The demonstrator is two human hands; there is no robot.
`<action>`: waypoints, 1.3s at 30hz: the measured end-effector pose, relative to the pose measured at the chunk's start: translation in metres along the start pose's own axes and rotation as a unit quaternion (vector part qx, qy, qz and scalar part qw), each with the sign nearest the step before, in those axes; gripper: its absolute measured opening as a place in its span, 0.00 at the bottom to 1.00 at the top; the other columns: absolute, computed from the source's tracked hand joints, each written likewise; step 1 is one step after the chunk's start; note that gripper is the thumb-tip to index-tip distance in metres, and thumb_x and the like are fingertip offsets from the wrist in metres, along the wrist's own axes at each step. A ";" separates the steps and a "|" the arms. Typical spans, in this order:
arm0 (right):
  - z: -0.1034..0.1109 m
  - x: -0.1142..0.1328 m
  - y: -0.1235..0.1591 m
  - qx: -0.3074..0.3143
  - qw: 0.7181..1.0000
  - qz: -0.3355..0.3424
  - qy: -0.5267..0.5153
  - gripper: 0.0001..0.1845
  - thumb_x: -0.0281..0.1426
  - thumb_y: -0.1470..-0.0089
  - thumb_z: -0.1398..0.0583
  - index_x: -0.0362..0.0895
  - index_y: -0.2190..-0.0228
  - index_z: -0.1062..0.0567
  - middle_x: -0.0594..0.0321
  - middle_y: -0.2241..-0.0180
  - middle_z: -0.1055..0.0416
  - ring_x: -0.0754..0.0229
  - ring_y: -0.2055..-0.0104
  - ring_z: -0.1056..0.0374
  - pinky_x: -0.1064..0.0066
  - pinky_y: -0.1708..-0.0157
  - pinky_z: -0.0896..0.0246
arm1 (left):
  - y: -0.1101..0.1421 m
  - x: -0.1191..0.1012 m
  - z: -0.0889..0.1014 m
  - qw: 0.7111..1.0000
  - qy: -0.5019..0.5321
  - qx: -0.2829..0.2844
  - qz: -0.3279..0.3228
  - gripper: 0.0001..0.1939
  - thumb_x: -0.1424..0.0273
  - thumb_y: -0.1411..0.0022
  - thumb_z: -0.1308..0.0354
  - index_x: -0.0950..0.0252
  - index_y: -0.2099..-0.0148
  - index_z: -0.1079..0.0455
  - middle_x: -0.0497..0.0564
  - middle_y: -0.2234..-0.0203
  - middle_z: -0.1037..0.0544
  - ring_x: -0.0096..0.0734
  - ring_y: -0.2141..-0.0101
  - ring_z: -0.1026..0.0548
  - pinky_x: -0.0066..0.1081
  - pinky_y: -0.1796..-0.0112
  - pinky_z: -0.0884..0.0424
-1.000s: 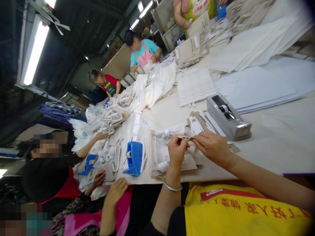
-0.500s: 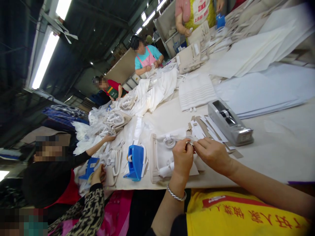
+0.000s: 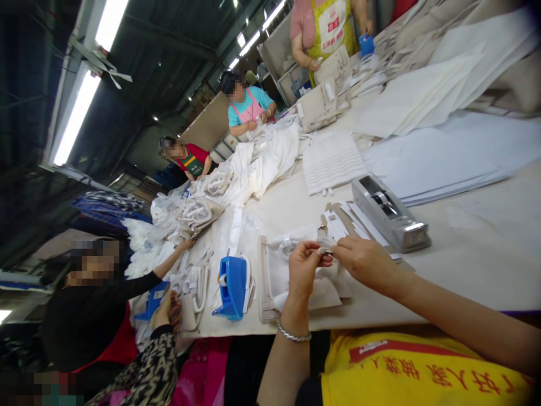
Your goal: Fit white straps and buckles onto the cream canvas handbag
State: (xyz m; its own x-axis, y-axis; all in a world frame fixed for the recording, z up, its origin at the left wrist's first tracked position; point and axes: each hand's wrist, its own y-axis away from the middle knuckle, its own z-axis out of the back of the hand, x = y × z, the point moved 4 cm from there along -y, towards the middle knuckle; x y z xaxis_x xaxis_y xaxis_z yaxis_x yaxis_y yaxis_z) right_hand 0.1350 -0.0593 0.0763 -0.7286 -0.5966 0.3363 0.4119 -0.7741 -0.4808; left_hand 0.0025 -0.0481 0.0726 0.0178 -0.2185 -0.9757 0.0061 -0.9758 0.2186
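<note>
My left hand [image 3: 303, 269], with a silver bracelet on its wrist, and my right hand [image 3: 364, 260] meet above a folded white cloth piece [image 3: 291, 269] with beige straps lying on the table. Both hands pinch a small white tab or strip [image 3: 325, 249] between thumb and fingers. A white ring-shaped loop [image 3: 288, 245] lies on the cloth just left of my left hand. Small white and tan paper strips [image 3: 343, 219] are fanned out beyond my hands.
A grey tape dispenser [image 3: 389, 212] stands right of the strips; a blue one [image 3: 231, 285] sits to the left. White cloth piles [image 3: 262, 162] and large white sheets [image 3: 443, 152] cover the far table. Several other people work along the table's left and far sides.
My hands stay joined on the small piece, shifting only slightly over the cloth. The view has tilted a little. The neighbouring person's hand at the lower left has drawn back toward the table edge.
</note>
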 end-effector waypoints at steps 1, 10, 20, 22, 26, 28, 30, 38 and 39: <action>0.000 -0.002 0.000 0.003 1.000 -0.009 -0.009 0.06 0.25 0.48 0.46 0.43 0.75 0.31 0.62 0.75 0.36 0.60 0.69 0.42 0.71 0.72 0.54 | 0.000 0.000 -0.001 1.000 0.003 0.001 -0.003 0.11 0.68 0.54 0.40 0.69 0.69 0.35 0.47 0.81 0.28 0.25 0.79 0.28 0.26 0.76 0.29; -0.006 -0.018 0.002 0.004 0.989 -0.071 -0.128 0.11 0.30 0.44 0.49 0.43 0.74 0.29 0.62 0.74 0.34 0.61 0.67 0.39 0.72 0.68 0.50 | 0.001 -0.004 -0.012 0.990 -0.101 0.042 -0.091 0.09 0.67 0.51 0.42 0.69 0.70 0.30 0.48 0.75 0.30 0.24 0.77 0.28 0.27 0.74 0.28; -0.004 -0.039 0.014 0.022 0.943 -0.164 -0.289 0.09 0.33 0.48 0.47 0.45 0.65 0.30 0.63 0.67 0.33 0.63 0.67 0.38 0.73 0.69 0.45 | 0.001 -0.014 -0.028 0.838 -0.445 0.093 -0.302 0.06 0.71 0.43 0.52 0.64 0.69 0.35 0.47 0.77 0.32 0.24 0.73 0.32 0.27 0.69 0.34; 0.006 -0.043 0.014 0.000 0.934 -0.211 -0.287 0.10 0.37 0.52 0.44 0.45 0.67 0.31 0.63 0.68 0.33 0.64 0.70 0.38 0.73 0.71 0.45 | 0.005 -0.017 -0.035 0.791 -0.500 0.091 -0.340 0.07 0.71 0.42 0.54 0.64 0.69 0.36 0.49 0.75 0.31 0.26 0.71 0.33 0.28 0.68 0.35; 0.017 -0.042 0.011 0.009 0.928 -0.251 -0.274 0.11 0.37 0.51 0.45 0.44 0.80 0.33 0.67 0.80 0.35 0.65 0.76 0.40 0.73 0.76 0.49 | 0.008 -0.017 -0.046 0.753 -0.546 0.095 -0.356 0.08 0.70 0.41 0.57 0.64 0.69 0.38 0.50 0.74 0.31 0.26 0.70 0.34 0.27 0.68 0.36; 0.015 -0.044 0.013 0.008 0.905 -0.281 -0.318 0.12 0.37 0.51 0.46 0.44 0.80 0.33 0.69 0.83 0.35 0.65 0.78 0.40 0.74 0.77 0.49 | 0.008 -0.017 -0.047 0.751 -0.549 0.097 -0.353 0.08 0.70 0.41 0.56 0.64 0.69 0.38 0.49 0.74 0.32 0.26 0.70 0.34 0.27 0.69 0.37; 0.007 -0.048 0.018 0.002 0.881 -0.324 -0.345 0.12 0.38 0.52 0.45 0.44 0.80 0.32 0.69 0.85 0.35 0.66 0.80 0.40 0.74 0.77 0.48 | 0.008 -0.017 -0.046 0.753 -0.550 0.095 -0.348 0.07 0.71 0.41 0.55 0.64 0.70 0.39 0.49 0.74 0.32 0.26 0.70 0.34 0.27 0.70 0.38; -0.038 -0.048 0.043 0.023 0.703 -0.431 -0.566 0.17 0.43 0.57 0.42 0.42 0.83 0.36 0.68 0.89 0.39 0.69 0.86 0.46 0.77 0.86 0.55 | 0.006 -0.016 -0.035 0.838 -0.463 0.043 -0.286 0.06 0.72 0.42 0.53 0.63 0.72 0.39 0.47 0.77 0.33 0.26 0.72 0.34 0.28 0.69 0.39; -0.039 -0.045 0.044 0.011 0.689 -0.438 -0.577 0.17 0.43 0.58 0.41 0.42 0.83 0.36 0.67 0.87 0.38 0.69 0.85 0.45 0.77 0.86 0.54 | 0.006 -0.015 -0.035 0.843 -0.455 0.034 -0.284 0.06 0.72 0.42 0.53 0.63 0.72 0.39 0.47 0.78 0.33 0.26 0.72 0.34 0.28 0.69 0.39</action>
State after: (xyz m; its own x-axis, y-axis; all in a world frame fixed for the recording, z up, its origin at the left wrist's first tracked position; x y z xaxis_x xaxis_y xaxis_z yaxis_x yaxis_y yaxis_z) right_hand 0.1651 -0.0585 0.0084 0.2131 0.3408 0.9157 0.1078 -0.9397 0.3246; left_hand 0.0371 -0.0499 0.0895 -0.7439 0.3971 -0.5375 -0.3023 -0.9173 -0.2593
